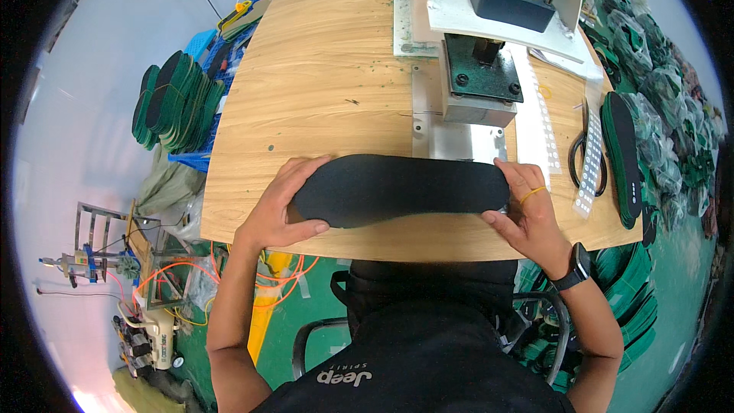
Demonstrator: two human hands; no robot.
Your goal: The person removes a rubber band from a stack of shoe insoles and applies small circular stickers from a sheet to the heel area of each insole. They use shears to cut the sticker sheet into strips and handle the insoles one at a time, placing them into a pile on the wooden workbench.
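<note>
A black shoe insole (pixel 397 187) lies sideways between my hands, close to the table's front edge. My left hand (pixel 281 206) grips its wide toe end, thumb on the near side and fingers on the far side. At the narrower heel end, my right hand (pixel 524 206) pinches it between thumb and fingers; a yellow band is on one finger and a dark watch on the wrist. Just beyond the insole stands a press (pixel 483 69) with a metal block over a steel base plate (pixel 462 140).
Right of the press lie a strip of round stickers (pixel 589 160), a black cable loop (pixel 575 164) and a stack of green-edged insoles (pixel 623 157). Bundled insoles (pixel 174 103) sit in a blue crate beyond the left table edge. Bagged insoles (pixel 657 122) are heaped at far right.
</note>
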